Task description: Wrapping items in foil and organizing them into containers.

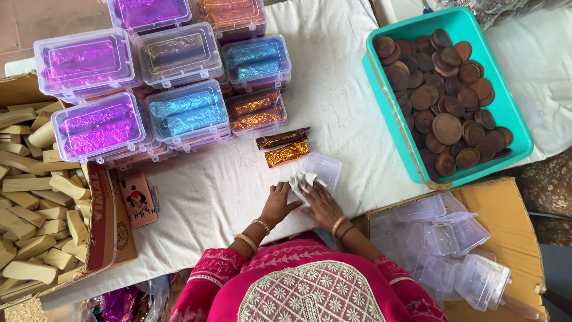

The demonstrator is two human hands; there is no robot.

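White tissue (301, 179) under both flat hands

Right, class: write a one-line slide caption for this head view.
Both hands, left hand and right hand, press a white wrapper beside a clear plastic box and two foil-wrapped bars.

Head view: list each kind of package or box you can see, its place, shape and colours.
Clear lidded boxes: stacked top left, foil bars inside.
Foil bars: centre, brown and orange.
Teal tub: right, brown discs.
Cardboard box: left, tan blocks.
Empty clear boxes: lower right.
Open clear box: beside both hands.
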